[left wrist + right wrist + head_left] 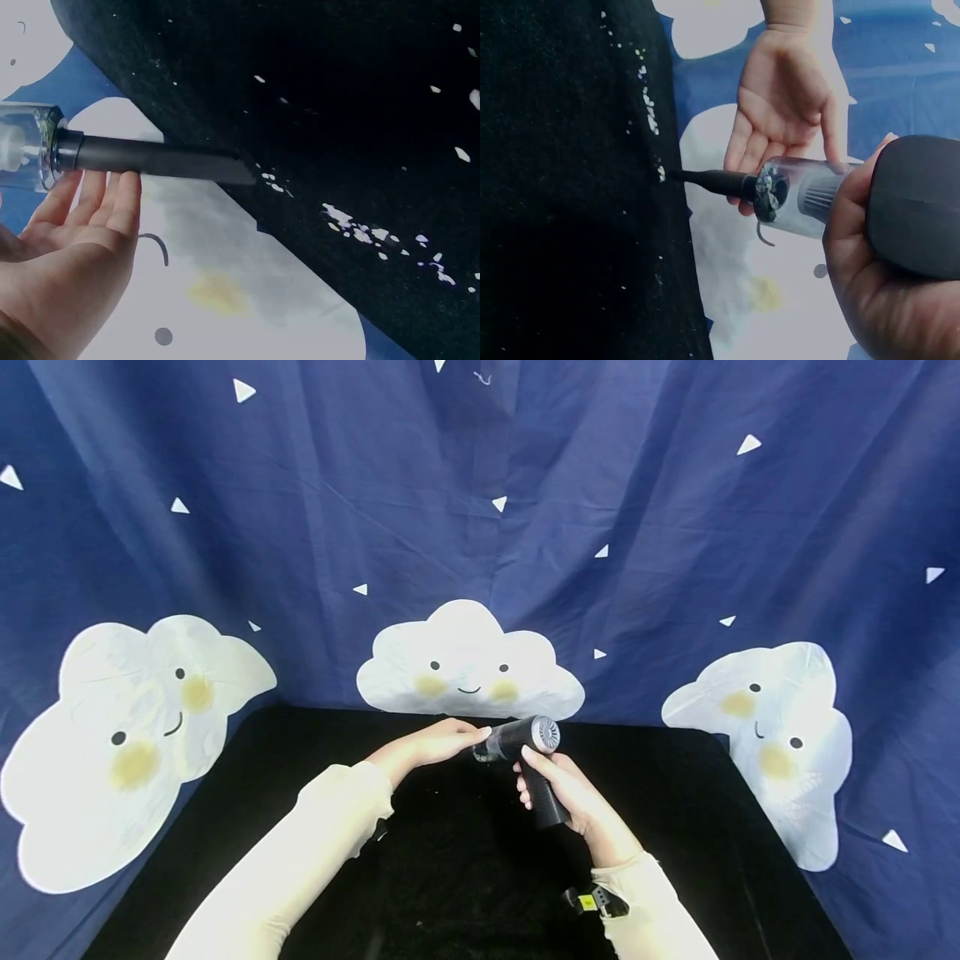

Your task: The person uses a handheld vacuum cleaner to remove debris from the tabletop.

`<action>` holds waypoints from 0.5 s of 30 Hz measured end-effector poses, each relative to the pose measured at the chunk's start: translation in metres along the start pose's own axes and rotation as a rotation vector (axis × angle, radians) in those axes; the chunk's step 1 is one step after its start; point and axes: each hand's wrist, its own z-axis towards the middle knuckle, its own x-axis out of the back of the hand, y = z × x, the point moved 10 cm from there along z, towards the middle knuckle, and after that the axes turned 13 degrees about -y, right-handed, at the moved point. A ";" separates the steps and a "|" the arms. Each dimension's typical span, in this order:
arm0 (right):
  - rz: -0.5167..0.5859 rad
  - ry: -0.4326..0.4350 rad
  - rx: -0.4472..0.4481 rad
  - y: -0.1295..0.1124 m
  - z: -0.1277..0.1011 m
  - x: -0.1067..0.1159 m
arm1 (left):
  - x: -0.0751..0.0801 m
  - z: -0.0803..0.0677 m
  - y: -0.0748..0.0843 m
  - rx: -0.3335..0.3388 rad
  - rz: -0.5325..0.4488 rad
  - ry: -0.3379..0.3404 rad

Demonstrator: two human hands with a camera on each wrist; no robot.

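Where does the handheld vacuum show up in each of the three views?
Head: handheld vacuum at centre, in the right hand.
Left wrist: its nozzle at left-centre, above the left hand.
Right wrist: at right, nozzle pointing left.
Shared landmark: black cloth.

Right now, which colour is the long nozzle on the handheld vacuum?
Black; the nozzle shows best in the left wrist view, fixed to the vacuum's clear chamber.

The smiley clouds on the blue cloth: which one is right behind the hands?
The middle cloud. It sits straight behind the left hand and the handheld vacuum; the other two clouds lie far off to the sides.
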 end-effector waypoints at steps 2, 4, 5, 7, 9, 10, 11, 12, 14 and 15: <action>-0.018 0.028 0.015 -0.003 -0.001 0.004 | 0.001 0.004 0.003 -0.014 -0.010 0.016; -0.023 0.046 0.021 -0.004 -0.001 0.007 | 0.000 0.006 0.003 -0.021 -0.030 0.026; -0.021 0.048 0.022 -0.003 0.000 0.007 | 0.000 0.008 0.002 -0.020 -0.038 0.028; -0.012 0.045 0.015 -0.001 0.001 0.006 | -0.001 0.008 -0.001 -0.011 -0.051 0.034; -0.002 0.042 0.006 0.001 0.003 0.004 | -0.002 0.008 -0.005 -0.003 -0.050 0.037; 0.002 0.041 0.002 0.003 0.004 0.003 | -0.002 0.008 -0.007 -0.002 -0.048 0.039; 0.006 0.041 -0.001 0.004 0.004 0.002 | -0.002 0.007 -0.009 -0.002 -0.046 0.038; 0.009 0.044 -0.004 0.005 0.005 0.001 | -0.002 0.007 -0.010 -0.006 -0.044 0.039; 0.013 0.045 -0.004 0.006 0.007 -0.001 | -0.001 0.005 -0.011 -0.015 -0.039 0.040; 0.017 0.042 -0.003 0.007 0.008 -0.002 | 0.000 0.003 -0.012 -0.016 -0.034 0.042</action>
